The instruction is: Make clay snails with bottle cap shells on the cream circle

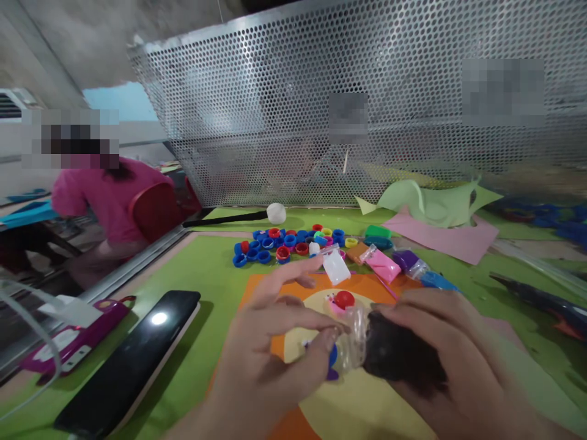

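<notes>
My left hand (279,342) pinches the clear plastic end of a small bag (353,345) with thumb and fingers. My right hand (440,360) is wrapped round the other end, which holds a dark brown lump of clay (394,354). Both hands hover over an orange sheet with a pale yellow circle (362,403). A small pink figure with a red ball (343,300) sits on that sheet just beyond my fingers. Packets of white (335,267), pink (383,266) and purple clay (406,260) lie further back.
Several blue, red and yellow bottle caps (284,241) are heaped at the back of the green mat. A black phone (132,360) lies at left, a glue gun (541,302) at right. Green and pink paper (435,214) rests by a perforated metal screen. A person in pink sits at far left.
</notes>
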Motion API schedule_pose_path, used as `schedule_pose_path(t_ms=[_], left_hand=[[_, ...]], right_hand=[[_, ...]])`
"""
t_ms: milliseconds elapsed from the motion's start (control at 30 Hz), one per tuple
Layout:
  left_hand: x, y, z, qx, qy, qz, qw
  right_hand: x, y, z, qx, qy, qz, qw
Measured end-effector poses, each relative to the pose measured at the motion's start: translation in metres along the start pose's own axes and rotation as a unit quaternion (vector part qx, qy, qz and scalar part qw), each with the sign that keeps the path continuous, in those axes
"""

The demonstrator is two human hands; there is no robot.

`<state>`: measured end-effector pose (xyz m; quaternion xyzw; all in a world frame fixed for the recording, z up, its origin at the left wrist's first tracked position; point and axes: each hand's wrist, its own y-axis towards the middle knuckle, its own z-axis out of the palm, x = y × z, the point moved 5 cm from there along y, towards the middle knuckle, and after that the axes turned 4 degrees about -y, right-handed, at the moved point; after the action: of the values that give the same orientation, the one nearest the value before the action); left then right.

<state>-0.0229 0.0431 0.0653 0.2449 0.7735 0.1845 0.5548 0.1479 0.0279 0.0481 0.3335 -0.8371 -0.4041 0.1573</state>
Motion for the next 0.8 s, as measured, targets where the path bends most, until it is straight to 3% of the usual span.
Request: schedule_pose_path(t_ms=[100,267,633,700,800], left_hand=[[0.009,0.002,0.002,0.049,-0.155,-0.092,0.982],[0.013,-0.002,0.017,0.112,-0.375,-0.166,0.905],[0.002,-0.011,0.031,0.191,-0.541,-0.137,0.808],[0.000,-0.014,0.032,0.203,-0.544,-0.137,0.803],[0.002,-0.015,0.030,0.197,-0.523,-0.123,0.820]], right_hand=[[-0.015,0.001,0.009,-0.015,0.013,0.084,0.996],[-0.048,-0.006,0.037,0.036,0.039,0.211,0.976],[-0.105,-0.032,0.083,0.095,0.207,0.311,0.923],[-0.108,-0.036,0.088,0.102,0.237,0.328,0.909],[-0.110,-0.040,0.092,0.106,0.254,0.348,0.896]])
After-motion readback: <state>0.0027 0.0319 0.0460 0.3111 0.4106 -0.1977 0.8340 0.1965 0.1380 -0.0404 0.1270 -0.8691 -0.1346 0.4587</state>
